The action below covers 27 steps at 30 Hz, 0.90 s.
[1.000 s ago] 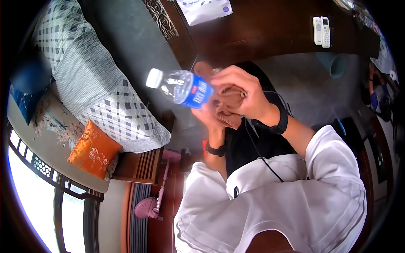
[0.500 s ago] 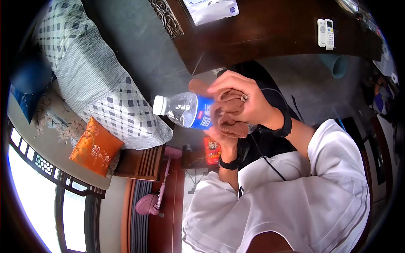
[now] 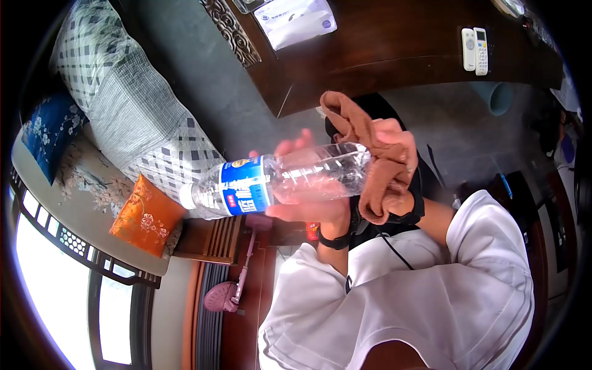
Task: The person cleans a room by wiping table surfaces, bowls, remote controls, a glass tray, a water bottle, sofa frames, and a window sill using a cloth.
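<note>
A clear plastic bottle (image 3: 314,172) with a blue label and white cap lies sideways in front of me, its cap pointing left. My left hand (image 3: 324,209) is wrapped round its middle from behind, thumb along the lower side and fingertips blurred above. In my right hand (image 3: 398,139) is a bunched brown cloth (image 3: 382,176), pressed to or right beside the bottle's base; I cannot tell which. One end of the cloth sticks out at the upper left, another hangs down by my wrist. Part of my left hand shows through the clear plastic.
A dark wooden table (image 3: 382,55) holds a white tissue pack (image 3: 296,21) and two white remotes (image 3: 475,50). To the left stands a sofa with an orange cushion (image 3: 147,216) and a blue cushion (image 3: 52,132). A light-blue bin (image 3: 498,98) stands below the table edge.
The bottle has shifted left and more of its body shows. My right hand and the cloth have moved right, from around the bottle's body to its base end.
</note>
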Tool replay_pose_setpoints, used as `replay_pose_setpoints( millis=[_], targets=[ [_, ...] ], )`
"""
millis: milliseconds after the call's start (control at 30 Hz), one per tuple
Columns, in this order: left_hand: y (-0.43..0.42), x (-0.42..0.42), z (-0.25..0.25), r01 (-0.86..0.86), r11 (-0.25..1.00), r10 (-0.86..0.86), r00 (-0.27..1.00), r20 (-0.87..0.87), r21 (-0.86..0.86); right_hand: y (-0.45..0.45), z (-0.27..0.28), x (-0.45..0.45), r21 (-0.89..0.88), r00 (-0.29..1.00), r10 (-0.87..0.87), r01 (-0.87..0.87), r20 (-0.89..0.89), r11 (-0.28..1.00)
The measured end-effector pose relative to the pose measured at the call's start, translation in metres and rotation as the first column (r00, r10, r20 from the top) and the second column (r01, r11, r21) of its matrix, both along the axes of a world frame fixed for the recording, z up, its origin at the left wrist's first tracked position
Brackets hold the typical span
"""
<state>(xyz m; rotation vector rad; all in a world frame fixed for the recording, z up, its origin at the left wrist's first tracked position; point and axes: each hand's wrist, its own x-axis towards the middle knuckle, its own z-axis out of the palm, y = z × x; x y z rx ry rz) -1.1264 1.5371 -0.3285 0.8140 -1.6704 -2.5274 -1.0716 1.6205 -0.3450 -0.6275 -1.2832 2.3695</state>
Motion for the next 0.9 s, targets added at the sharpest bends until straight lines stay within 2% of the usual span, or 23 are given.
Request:
replay_pose_setpoints(
  millis=[33,67,133,200,233,333,400,467,500,533,567,600,700,767,833,867,900],
  targets=[
    [0.010,0.001,0.005,0.025,0.997,-0.023,0.999,0.026,-0.068,0.002,0.001,-0.001,-0.024,0.998,-0.054,0.053,-0.017,0.998],
    [0.017,0.001,0.011,0.025,0.992,-0.008,0.991,0.135,-0.124,0.007,0.003,0.000,-0.097,0.995,-0.078,0.084,0.058,0.992],
    [0.020,0.004,0.010,0.144,0.982,-0.124,0.980,0.155,-0.124,0.016,0.005,0.002,-0.243,0.971,-0.124,0.173,0.204,0.954],
    [0.018,0.010,0.008,0.240,0.967,-0.225,0.962,0.157,-0.082,0.028,-0.012,0.009,-0.219,0.943,-0.067,0.145,0.326,0.965],
    [0.017,0.015,0.008,0.279,0.960,-0.270,0.951,0.147,-0.039,0.035,-0.021,0.010,-0.019,0.928,-0.031,0.042,0.371,0.999],
    [0.021,0.027,0.005,0.358,0.934,-0.357,0.931,0.071,-0.004,0.034,-0.017,0.002,0.259,0.826,-0.192,0.058,0.530,0.964],
    [0.017,0.032,0.000,0.437,0.900,-0.436,0.900,0.020,-0.015,0.055,-0.047,0.009,-0.056,0.910,-0.100,0.133,0.402,0.990],
    [0.008,0.034,-0.009,0.528,0.846,-0.530,0.848,-0.012,-0.078,0.067,-0.063,0.010,-0.091,0.892,-0.169,0.227,0.419,0.970],
    [0.002,0.028,-0.016,0.634,0.768,-0.640,0.767,-0.048,-0.097,0.074,-0.073,0.009,-0.109,0.883,-0.201,0.270,0.425,0.957],
    [-0.004,0.022,-0.025,0.693,0.670,-0.726,0.686,-0.043,-0.264,0.082,-0.088,0.015,-0.055,0.880,-0.220,0.267,0.421,0.962],
    [-0.011,0.017,-0.039,0.722,0.638,-0.755,0.655,-0.034,-0.267,0.090,-0.104,0.023,0.002,0.876,-0.240,0.263,0.417,0.965],
    [-0.018,0.012,-0.054,0.749,0.605,-0.782,0.623,-0.026,-0.271,0.099,-0.112,0.027,0.028,0.837,-0.247,0.268,0.489,0.963],
    [-0.014,-0.005,-0.100,0.594,0.579,-0.704,0.709,0.025,-0.559,0.126,-0.132,0.035,0.381,0.778,-0.319,0.112,0.541,0.918],
    [-0.013,-0.016,-0.126,0.512,0.664,-0.593,0.805,0.033,-0.545,0.136,-0.145,0.038,0.519,0.804,-0.333,0.035,0.493,0.854],
    [-0.019,-0.030,-0.150,0.438,0.631,-0.610,0.790,-0.061,-0.640,0.140,-0.147,0.037,0.670,0.827,-0.315,-0.095,0.465,0.736],
    [-0.017,-0.035,-0.154,0.430,0.628,-0.599,0.799,-0.050,-0.648,0.139,-0.147,0.033,0.745,0.850,-0.290,-0.165,0.440,0.646],
    [-0.013,-0.041,-0.154,0.419,0.626,-0.585,0.810,-0.041,-0.657,0.133,-0.154,0.033,0.754,0.849,-0.261,-0.217,0.459,0.620]
  ],
)
